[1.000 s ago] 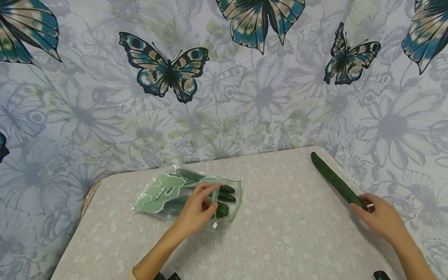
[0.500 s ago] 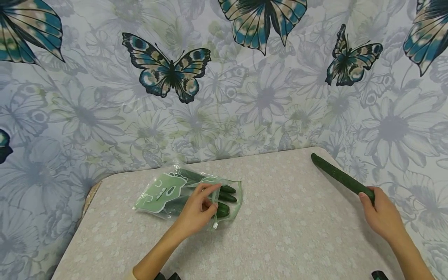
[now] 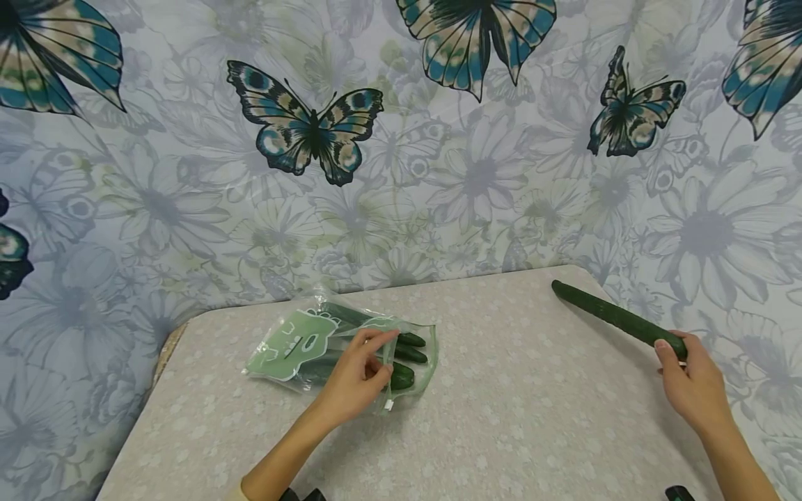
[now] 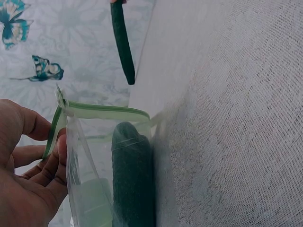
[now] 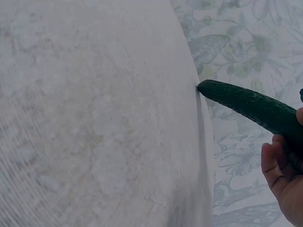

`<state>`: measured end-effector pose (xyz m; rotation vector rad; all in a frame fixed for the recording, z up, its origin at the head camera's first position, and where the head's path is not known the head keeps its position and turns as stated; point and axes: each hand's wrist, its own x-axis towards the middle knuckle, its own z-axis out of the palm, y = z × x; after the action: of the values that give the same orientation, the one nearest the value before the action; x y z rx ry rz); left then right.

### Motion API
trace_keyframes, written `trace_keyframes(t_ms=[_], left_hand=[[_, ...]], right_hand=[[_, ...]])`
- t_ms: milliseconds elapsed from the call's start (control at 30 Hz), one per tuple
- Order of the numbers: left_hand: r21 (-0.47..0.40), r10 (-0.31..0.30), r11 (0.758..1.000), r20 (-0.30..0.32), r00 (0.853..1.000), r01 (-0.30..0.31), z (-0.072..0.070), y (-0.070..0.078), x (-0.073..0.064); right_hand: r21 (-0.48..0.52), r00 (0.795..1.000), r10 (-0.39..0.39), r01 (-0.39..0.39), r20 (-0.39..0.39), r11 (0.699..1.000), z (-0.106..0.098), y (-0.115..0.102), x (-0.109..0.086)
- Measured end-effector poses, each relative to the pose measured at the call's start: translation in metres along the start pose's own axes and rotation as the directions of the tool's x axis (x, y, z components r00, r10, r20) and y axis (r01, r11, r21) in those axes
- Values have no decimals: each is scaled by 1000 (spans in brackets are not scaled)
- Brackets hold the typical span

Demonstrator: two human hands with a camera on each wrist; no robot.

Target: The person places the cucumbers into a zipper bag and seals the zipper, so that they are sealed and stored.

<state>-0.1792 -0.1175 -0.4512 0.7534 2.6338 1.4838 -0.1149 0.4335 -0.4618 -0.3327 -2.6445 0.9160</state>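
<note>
In the head view my left hand (image 3: 357,376) holds the upper edge of the mouth of a clear zip bag (image 3: 294,344) with a green cartoon print. Several cucumbers (image 3: 401,377) lie inside it, ends toward the opening. The left wrist view shows the bag's green zip rim (image 4: 106,111) raised by the fingers, with one cucumber (image 4: 132,179) behind the clear film. Over at the right, my right hand (image 3: 697,386) grips a long loose cucumber (image 3: 617,314) by its near end. Its far tip is at the tabletop in the right wrist view, touching or just above it.
A pale floral cloth covers the table (image 3: 501,410). Right behind it stands a wall (image 3: 470,174) with butterfly and flower prints. Small dark objects (image 3: 679,492) show at the bottom edge of the head view, too cut off to identify.
My right hand has raised the near end of the loose cucumber and swung it to the right, its far tip staying near the table's back corner. The left hand keeps its hold on the bag.
</note>
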Motion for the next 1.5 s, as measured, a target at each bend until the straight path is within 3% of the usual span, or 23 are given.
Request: trace_keyframes(t_ms=[333,533,800,1033,1233,1300,1400,1500], left_hand=[[17,9,1000,-3,1000,-9,1,3,0],[25,11,1000,-9,1000,-10,1,3,0],[33,20,999,-14,1000,-20,2,4,1],[47,33,998,-19,999,-33,4,5,2],[48,30,998,-21,999,-29,3,6,2],[49,30,998,-22,999,-29,3,6,3],[46,32,998,-23,999,-31,3,6,3],[42,35,999,-22,999,-34,3,6,4]], right_hand=[[94,997,-73,76,-36,993,3,-6,-11],[179,982,-179,185,-53,966,7,-12,-13],[256,965,-258,260,-44,931,9,-20,-17],[442,948,-317,284,1,851,11,-23,-19],[686,932,-360,233,46,689,14,-25,-17],[723,923,-380,225,57,654,15,-28,-17],[731,917,-390,215,77,648,18,-34,-18],[713,918,-383,202,100,671,20,-41,-19]])
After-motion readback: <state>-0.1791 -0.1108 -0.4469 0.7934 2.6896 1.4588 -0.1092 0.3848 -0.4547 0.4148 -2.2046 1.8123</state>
